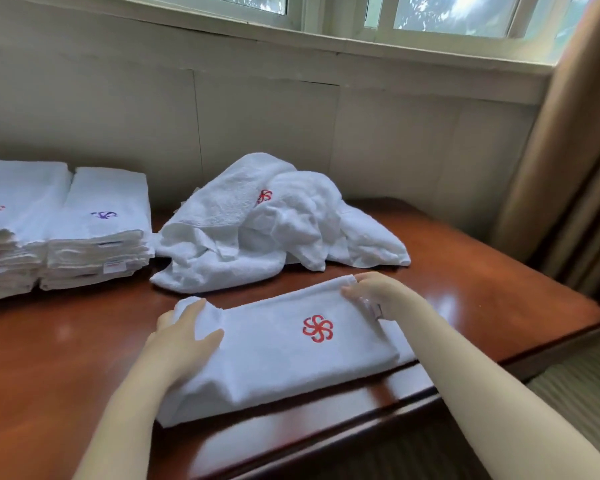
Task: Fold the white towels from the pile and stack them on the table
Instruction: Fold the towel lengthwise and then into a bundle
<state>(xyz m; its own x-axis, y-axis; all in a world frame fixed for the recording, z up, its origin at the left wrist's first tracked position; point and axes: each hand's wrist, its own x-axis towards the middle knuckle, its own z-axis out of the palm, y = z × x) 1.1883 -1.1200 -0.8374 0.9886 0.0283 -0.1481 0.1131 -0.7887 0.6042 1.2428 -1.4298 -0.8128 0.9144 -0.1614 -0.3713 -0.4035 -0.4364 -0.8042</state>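
White folded towel (pixel 284 355), red pinwheel logo (pixel 317 328) up; fingers of left hand (pixel 184 337) grip its left end, right hand (pixel 371 293) pinches its far corner.

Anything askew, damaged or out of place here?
Nothing spilled or damaged. The front towel looks unevenly folded: a lower layer sticks out past its right end beside the right hand, and its left end bunches under the left hand.
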